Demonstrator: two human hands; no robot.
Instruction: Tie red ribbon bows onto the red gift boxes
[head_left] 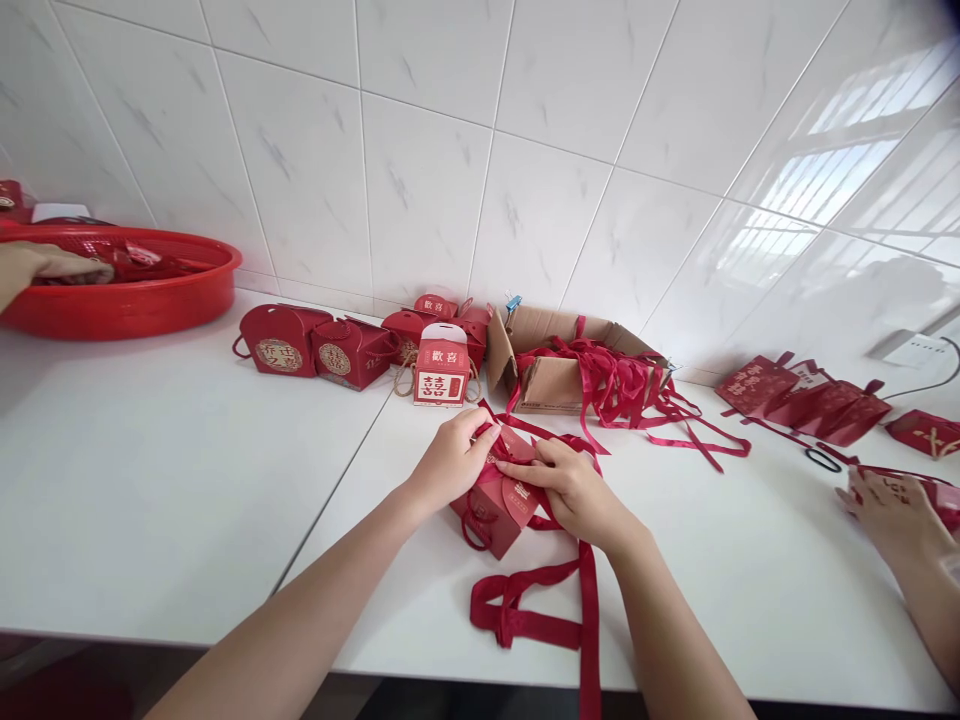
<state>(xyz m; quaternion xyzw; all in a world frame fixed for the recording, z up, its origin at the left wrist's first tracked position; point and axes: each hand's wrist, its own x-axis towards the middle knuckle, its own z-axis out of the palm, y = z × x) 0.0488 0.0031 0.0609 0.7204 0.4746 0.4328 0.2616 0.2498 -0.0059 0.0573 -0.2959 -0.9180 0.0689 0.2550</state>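
Note:
A red gift box point(504, 510) with a cord handle sits at an angle on the white table between my hands. At its far top edge, my left hand point(456, 452) pinches red ribbon. My right hand point(568, 490) is closed over the box's near side, index finger stretched across the ribbon on top; its fingertips press there too. From beneath my right hand a long red ribbon point(589, 620) trails over the table's front edge, with a loose loop lying to its left. The ribbon's path under my fingers is partly hidden.
Behind stands a cardboard box point(551, 385) spilling red ribbons point(615, 375). Several finished-looking red boxes point(279, 342) line the wall beside a white-fronted box point(441, 370). Another person's hand reaches into a red basin point(142, 308). At right, another hand point(896, 515) touches red packaging near scissors point(823, 458).

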